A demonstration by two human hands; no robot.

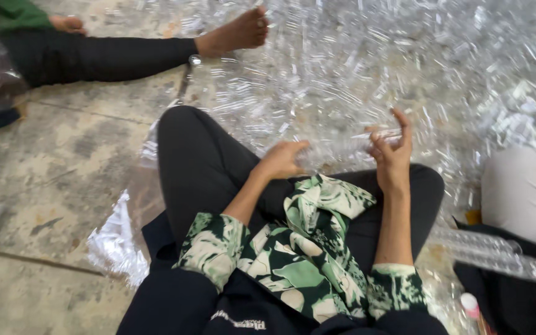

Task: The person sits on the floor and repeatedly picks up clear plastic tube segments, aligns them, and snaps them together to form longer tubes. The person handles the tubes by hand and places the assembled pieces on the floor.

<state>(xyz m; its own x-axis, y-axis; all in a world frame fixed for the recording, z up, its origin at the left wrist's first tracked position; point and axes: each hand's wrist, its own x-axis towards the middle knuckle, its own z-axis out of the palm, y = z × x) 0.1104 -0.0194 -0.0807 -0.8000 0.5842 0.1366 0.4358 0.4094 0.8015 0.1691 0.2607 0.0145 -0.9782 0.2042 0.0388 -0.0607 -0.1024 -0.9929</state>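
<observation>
The left hand point(283, 160) curls half closed, fingertips touching the near end of a bundle of thin clear plastic tubes point(348, 144) that lies across the gap toward the right hand point(393, 152). The right hand's fingers are spread and bent, thumb and forefinger lightly about the bundle's far end; whether it truly grips them I cannot tell, for the tubes blur into the heap behind. The tubes look light, stiff and slick, likely to slide apart or crack if squeezed hard, so a hold around the middle of the bundle, or at both ends together, seems soundest. Beyond the hands a wide pile of the same clear tubes point(417, 68) covers the floor point(63, 161) to the far right. At far left another person's bare foot point(234, 32) rests at the pile's edge.
</observation>
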